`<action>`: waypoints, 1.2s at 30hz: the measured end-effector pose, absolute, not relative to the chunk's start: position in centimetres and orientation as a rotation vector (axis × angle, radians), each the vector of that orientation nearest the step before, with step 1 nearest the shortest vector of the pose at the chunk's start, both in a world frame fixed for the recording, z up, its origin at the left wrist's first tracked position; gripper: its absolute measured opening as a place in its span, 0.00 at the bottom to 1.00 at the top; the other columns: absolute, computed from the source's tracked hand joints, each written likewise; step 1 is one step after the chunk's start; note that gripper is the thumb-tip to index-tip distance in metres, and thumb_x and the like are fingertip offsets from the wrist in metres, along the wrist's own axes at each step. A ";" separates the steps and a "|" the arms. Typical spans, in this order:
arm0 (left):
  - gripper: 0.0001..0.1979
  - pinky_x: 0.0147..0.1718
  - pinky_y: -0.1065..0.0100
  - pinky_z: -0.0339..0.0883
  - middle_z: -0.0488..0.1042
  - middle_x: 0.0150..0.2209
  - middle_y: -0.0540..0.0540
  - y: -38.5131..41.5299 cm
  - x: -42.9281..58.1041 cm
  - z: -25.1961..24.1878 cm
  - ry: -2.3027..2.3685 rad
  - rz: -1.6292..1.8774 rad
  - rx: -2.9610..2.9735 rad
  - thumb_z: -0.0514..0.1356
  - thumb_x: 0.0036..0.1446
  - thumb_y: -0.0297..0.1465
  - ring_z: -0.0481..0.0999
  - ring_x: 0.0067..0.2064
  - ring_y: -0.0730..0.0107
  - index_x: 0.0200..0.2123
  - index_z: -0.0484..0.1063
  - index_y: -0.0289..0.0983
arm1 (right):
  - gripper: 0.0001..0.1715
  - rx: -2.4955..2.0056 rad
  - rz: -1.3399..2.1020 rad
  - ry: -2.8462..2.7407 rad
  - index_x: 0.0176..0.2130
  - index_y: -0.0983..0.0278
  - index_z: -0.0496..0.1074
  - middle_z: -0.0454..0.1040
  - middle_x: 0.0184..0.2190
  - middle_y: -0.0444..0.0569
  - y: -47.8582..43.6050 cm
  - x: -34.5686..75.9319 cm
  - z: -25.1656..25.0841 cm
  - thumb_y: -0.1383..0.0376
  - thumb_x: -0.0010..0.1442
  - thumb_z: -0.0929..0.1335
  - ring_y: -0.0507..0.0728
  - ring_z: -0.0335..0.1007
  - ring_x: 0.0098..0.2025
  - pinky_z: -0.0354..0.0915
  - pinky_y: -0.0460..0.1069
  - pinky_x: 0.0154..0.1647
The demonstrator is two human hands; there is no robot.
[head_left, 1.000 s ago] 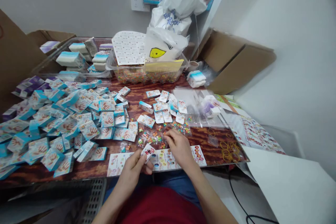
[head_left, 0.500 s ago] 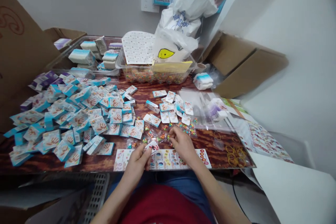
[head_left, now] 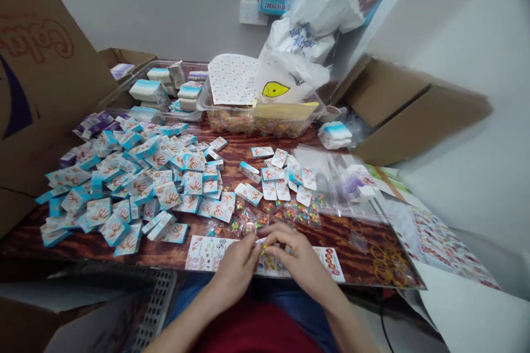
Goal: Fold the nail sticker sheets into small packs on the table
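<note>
My left hand (head_left: 236, 271) and my right hand (head_left: 298, 258) meet low on the wood-grain table (head_left: 356, 248), above a printed sticker sheet (head_left: 207, 252). The left fingers pinch a small white card (head_left: 259, 241). The right fingers hold a tiny bag of coloured beads (head_left: 264, 250), mostly hidden by my fingers. Several more bead bags (head_left: 248, 222) lie just beyond my hands. Hand-print cards (head_left: 275, 182) lie beyond them, and a large heap of blue-and-white hand-print packets (head_left: 141, 187) covers the table's left side.
A plastic tub of coloured beads (head_left: 256, 121) stands at the back, with white plastic bags (head_left: 310, 27) behind it. A transparent tray of packs (head_left: 165, 88) sits back left. Rubber bands (head_left: 385, 265) and clear bags (head_left: 327, 174) lie right. Cardboard boxes (head_left: 414, 105) flank the table.
My hands have come together, with the right hand moving down and left from the bead bags toward the card in my left hand. The camera view has shifted slightly.
</note>
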State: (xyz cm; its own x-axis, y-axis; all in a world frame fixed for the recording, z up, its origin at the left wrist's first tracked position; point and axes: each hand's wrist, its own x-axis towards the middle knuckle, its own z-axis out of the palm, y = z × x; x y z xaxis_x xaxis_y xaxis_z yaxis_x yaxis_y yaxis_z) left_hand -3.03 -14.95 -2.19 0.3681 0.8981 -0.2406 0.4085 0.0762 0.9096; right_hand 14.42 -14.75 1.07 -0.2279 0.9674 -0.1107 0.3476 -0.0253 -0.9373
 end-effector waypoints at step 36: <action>0.19 0.55 0.60 0.61 0.76 0.50 0.43 -12.3 -3.8 1.3 1.161 1.090 1.127 0.60 0.58 0.42 0.72 0.54 0.56 0.48 0.74 0.37 | 0.18 -1.483 -0.055 -2.263 0.47 0.68 0.71 0.66 0.59 0.62 -14.8 9.4 1.2 0.77 0.61 0.59 0.67 0.62 0.56 0.63 0.63 0.54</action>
State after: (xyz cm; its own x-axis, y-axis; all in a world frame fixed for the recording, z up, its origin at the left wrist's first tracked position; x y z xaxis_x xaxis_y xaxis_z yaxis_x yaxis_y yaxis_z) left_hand -3.83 -12.35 1.25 0.0864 0.9901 -0.1103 -0.0474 0.1147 0.9923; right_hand 9.41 -14.76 1.24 -0.3344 0.8651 0.3739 0.8822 0.4269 -0.1989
